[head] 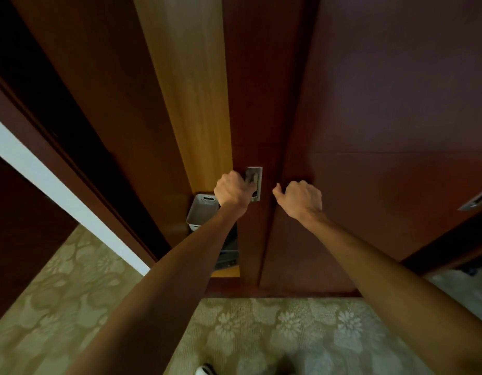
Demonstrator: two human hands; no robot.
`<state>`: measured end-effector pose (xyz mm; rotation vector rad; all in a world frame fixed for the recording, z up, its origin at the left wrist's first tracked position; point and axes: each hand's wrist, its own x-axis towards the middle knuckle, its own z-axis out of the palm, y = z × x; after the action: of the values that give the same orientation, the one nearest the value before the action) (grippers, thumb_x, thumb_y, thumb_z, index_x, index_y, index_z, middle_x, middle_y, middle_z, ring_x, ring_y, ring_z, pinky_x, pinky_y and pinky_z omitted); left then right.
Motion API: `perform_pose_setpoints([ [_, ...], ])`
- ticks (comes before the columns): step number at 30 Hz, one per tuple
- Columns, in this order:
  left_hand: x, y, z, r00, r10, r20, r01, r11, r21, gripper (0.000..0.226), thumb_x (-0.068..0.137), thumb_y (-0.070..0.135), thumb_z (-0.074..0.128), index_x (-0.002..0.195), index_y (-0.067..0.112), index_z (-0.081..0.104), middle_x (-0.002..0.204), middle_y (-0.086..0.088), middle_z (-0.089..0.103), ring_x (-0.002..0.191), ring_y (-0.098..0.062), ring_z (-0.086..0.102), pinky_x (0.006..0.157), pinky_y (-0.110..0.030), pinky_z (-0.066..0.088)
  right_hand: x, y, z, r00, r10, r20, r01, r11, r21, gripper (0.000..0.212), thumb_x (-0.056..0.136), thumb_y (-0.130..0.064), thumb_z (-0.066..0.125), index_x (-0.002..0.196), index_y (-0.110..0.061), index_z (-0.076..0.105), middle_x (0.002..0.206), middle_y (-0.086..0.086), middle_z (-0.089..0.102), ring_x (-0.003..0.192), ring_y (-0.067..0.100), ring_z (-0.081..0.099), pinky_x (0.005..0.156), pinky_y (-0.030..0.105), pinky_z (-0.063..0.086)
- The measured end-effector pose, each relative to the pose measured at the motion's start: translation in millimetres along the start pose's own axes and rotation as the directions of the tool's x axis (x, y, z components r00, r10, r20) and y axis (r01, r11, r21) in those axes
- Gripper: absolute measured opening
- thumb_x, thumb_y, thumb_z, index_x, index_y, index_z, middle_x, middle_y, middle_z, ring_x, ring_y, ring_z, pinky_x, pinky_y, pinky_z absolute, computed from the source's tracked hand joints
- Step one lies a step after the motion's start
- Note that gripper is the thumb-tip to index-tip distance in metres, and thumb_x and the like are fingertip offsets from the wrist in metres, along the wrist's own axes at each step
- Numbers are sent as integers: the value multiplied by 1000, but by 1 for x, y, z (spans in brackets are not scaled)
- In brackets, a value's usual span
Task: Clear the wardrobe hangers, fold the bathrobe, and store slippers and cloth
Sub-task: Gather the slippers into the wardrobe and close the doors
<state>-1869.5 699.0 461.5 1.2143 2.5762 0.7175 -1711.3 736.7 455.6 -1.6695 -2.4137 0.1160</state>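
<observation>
A dark red-brown sliding wardrobe door (256, 104) stands in front of me with a recessed metal handle (256, 174). My left hand (231, 192) has its fingers hooked into that handle. My right hand (302, 198) is beside it, fingers curled against the neighbouring door panel (383, 131), holding nothing I can see. Through the narrow gap to the left of the door shows the lit yellow-wood wardrobe interior (191, 90) with a white plastic basket (199, 212) on a low shelf. Hangers, bathrobe, slippers and cloth are not in view.
Patterned beige carpet (288, 334) covers the floor below me. A dark door frame and white wall strip (45, 174) run along the left. Another metal handle (476, 201) sits on the far right door. A white shoe tip (204, 370) shows at the bottom edge.
</observation>
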Motion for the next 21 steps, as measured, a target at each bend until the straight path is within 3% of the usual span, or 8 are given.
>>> perform_pose_setpoints([
  [14, -25, 65, 44, 995, 98, -1, -98, 993, 61, 40, 83, 53, 73, 87, 14, 68, 78, -2, 67, 70, -19, 68, 65, -36, 61, 2, 86, -10, 1000, -17, -5, 17, 1000, -24, 65, 102, -49, 34, 50, -14, 52, 49, 1, 52, 47, 18, 51, 52, 29, 40],
  [21, -36, 91, 59, 991, 133, -4, -132, 988, 85, 40, 85, 53, 72, 87, 14, 66, 77, -2, 66, 69, -18, 67, 64, -34, 60, 4, 122, -9, 1000, 2, -7, -2, 999, -51, 67, 101, -52, 30, 57, -14, 62, 53, 1, 56, 52, 22, 58, 53, 30, 47],
])
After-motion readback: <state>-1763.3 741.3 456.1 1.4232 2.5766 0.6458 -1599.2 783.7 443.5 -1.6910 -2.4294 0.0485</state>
